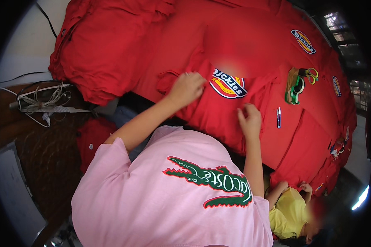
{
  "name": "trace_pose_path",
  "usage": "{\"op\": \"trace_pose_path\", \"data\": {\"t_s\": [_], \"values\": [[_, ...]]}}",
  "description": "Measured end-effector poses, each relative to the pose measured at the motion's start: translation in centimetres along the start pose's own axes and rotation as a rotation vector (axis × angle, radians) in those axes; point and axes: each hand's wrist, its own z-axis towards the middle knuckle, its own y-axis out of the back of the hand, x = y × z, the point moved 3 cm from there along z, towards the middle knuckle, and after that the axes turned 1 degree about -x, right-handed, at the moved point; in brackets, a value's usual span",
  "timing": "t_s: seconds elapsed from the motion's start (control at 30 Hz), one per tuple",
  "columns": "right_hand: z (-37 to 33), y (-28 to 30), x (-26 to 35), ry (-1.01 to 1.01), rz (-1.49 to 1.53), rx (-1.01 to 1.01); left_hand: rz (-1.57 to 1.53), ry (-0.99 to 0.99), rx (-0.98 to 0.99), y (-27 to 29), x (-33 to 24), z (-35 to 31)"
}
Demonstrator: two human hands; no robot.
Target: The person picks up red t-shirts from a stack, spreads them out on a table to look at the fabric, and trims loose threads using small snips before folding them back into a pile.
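A red garment [218, 117] lies spread in front of me, with a printed oval patch [228, 84] in white, blue, yellow and red on it. My left hand [187, 89] is just left of the patch, over the garment, its fingers curled together. Whatever they pinch, if anything, is hidden from view. To the right of the patch, my right hand [250, 120] is at the garment's right part, thumb and forefinger apart, with nothing visible between them.
Thread snips [279, 118], a green tape dispenser [294, 89] and yellow-handled scissors [311, 75] lie at right. Piled red garments [105, 45] fill the far left. Tangled cables [43, 99] sit left. A person in a yellow shirt [290, 212] handles red cloth at lower right.
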Motion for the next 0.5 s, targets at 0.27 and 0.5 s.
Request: {"op": "trace_pose_path", "data": {"t_s": [0.27,0.5], "values": [[-1.1,0.2,1.1,0.053,-0.091,0.07,-0.12,-0.213,0.043,-2.8,-3.4,-6.9],[-1.0,3.9,-2.9,-0.161,0.083,-0.212,-0.204,0.046,0.057,2.7,0.9,-3.5]]}}
